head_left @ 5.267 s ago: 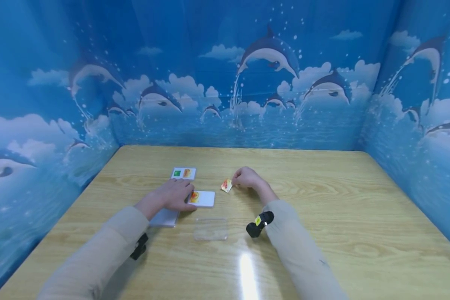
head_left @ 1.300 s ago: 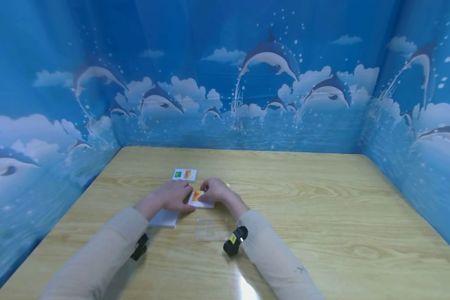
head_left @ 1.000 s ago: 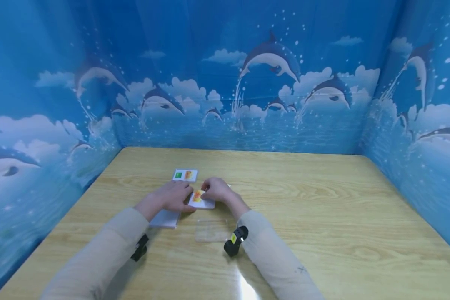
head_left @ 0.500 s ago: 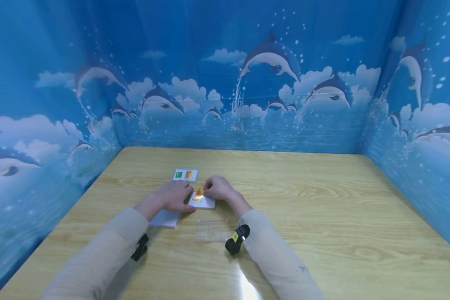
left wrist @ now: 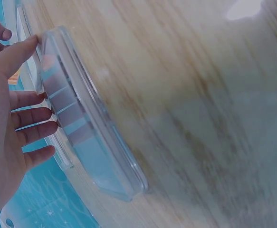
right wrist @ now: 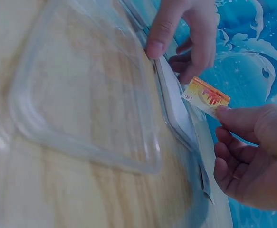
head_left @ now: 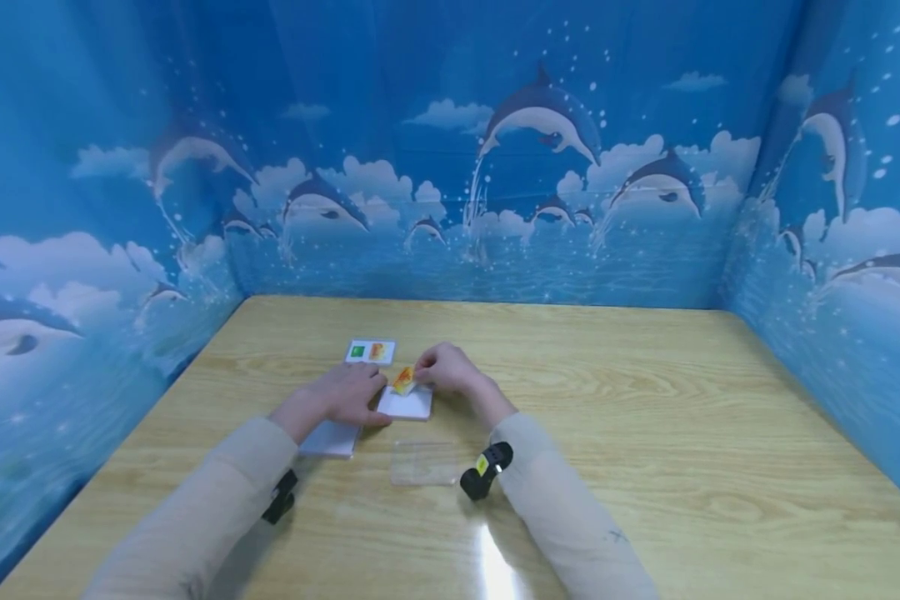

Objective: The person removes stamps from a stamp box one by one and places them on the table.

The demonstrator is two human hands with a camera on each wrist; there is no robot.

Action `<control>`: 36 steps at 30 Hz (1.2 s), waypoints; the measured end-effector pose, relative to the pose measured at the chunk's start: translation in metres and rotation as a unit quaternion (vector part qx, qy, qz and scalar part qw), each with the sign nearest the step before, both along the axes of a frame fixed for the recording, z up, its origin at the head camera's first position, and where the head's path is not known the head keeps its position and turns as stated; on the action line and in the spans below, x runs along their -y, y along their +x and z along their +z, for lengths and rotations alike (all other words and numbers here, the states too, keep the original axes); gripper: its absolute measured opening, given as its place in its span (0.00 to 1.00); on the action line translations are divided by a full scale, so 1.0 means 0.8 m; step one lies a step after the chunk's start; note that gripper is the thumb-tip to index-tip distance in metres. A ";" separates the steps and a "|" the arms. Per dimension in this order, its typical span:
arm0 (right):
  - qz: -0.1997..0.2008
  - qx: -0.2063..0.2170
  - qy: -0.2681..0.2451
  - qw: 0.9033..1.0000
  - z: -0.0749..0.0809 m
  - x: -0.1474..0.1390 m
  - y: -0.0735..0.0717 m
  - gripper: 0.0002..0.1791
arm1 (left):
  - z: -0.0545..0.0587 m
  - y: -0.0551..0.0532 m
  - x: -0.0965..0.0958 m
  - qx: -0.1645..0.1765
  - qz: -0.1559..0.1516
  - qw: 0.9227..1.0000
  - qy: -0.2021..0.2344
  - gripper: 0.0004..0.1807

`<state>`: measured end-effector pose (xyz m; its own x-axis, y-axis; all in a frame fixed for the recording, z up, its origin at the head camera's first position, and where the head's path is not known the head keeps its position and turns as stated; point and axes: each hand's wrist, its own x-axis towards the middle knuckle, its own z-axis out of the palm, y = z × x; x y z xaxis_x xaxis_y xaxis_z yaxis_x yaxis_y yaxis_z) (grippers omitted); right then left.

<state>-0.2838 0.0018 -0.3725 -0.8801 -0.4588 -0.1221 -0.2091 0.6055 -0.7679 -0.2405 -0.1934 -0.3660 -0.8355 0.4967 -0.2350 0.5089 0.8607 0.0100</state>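
Note:
My right hand (head_left: pixel 450 368) pinches a postage stamp (right wrist: pixel 207 95) with a red and yellow picture between thumb and forefinger. In the head view the stamp overlaps the far edge of a small white-backed clear case (head_left: pixel 405 404), whose visible face is plain white. My left hand (head_left: pixel 345 392) holds the left end of that case, thumb at the near edge and fingers toward the far edge. In the left wrist view its fingers overlap a thicker clear case (left wrist: pixel 95 152) lying closer to the camera.
Behind my left hand lies another white card (head_left: pixel 370 351) bearing a green stamp and an orange one. A clear plastic lid-like piece (head_left: pixel 423 463) lies nearer me. A whitish case (head_left: pixel 330 439) sits partly under the left wrist. Dolphin-printed curtains (head_left: pixel 450 167) bound the wooden table (head_left: pixel 645 417).
The stamp has come up off the white case and moved away and to the right with my right hand. Earlier that hand was farther right, by another stamp. My left hand has stayed put.

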 end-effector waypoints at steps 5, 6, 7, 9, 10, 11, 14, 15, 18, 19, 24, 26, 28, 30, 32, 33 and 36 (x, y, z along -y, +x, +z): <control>-0.013 -0.003 -0.017 1.000 0.004 -0.008 -0.004 0.06 | -0.001 -0.001 0.001 -0.004 -0.002 1.000 -0.004 0.39; -0.014 -0.008 -0.017 1.000 0.004 -0.010 -0.005 0.06 | -0.001 -0.002 0.002 -0.005 -0.003 1.000 -0.005 0.39; -0.015 -0.013 -0.018 1.000 0.004 -0.011 -0.007 0.06 | -0.001 -0.002 0.002 -0.007 -0.004 1.000 -0.007 0.39; -0.020 -0.021 -0.017 0.999 0.005 -0.014 -0.010 0.06 | 0.000 -0.002 0.002 -0.009 -0.007 1.000 -0.010 0.39; -0.022 -0.026 -0.014 0.999 0.005 -0.015 -0.012 0.06 | 0.000 -0.002 0.002 -0.010 -0.010 1.000 -0.009 0.39; -0.025 -0.031 -0.011 0.999 0.005 -0.016 -0.014 0.06 | 0.000 -0.001 0.002 -0.010 -0.011 1.000 -0.007 0.39; -0.038 -0.036 0.004 0.999 0.007 -0.018 -0.018 0.06 | 0.001 0.000 0.003 -0.011 -0.014 1.000 -0.007 0.39; -0.043 -0.035 0.011 0.998 0.007 -0.018 -0.019 0.06 | 0.001 0.000 0.003 -0.012 -0.015 1.000 -0.007 0.39; -0.056 -0.033 0.026 0.998 0.007 -0.019 -0.022 0.06 | 0.002 0.000 0.002 -0.013 -0.013 1.000 -0.008 0.39; -0.060 -0.030 0.029 0.997 0.007 -0.020 -0.022 0.06 | 0.003 0.000 0.001 -0.013 -0.012 1.000 -0.009 0.39; -0.070 -0.022 0.060 0.996 0.004 -0.020 -0.025 0.05 | 0.004 0.000 0.001 -0.010 -0.014 1.000 -0.010 0.39; -0.069 -0.020 0.075 0.995 0.003 -0.019 -0.026 0.04 | 0.003 0.001 0.001 -0.008 -0.016 1.000 -0.005 0.39; -0.063 -0.026 0.092 0.993 0.000 -0.019 -0.027 0.04 | 0.002 0.001 0.001 -0.006 -0.016 1.000 -0.003 0.39; -0.058 -0.032 0.104 0.992 -0.003 -0.018 -0.027 0.04 | 0.001 0.001 0.002 -0.007 -0.017 1.000 -0.001 0.39; -0.054 -0.035 0.111 0.992 -0.005 -0.017 -0.027 0.04 | 0.000 0.001 0.003 -0.007 -0.017 1.000 0.001 0.39; -0.051 -0.039 0.116 0.991 -0.006 -0.017 -0.027 0.04 | -0.001 0.001 0.003 -0.007 -0.017 1.000 0.000 0.39; -0.045 -0.040 0.127 0.990 -0.008 -0.015 -0.027 0.04 | -0.002 0.001 0.004 -0.006 -0.017 1.000 0.001 0.39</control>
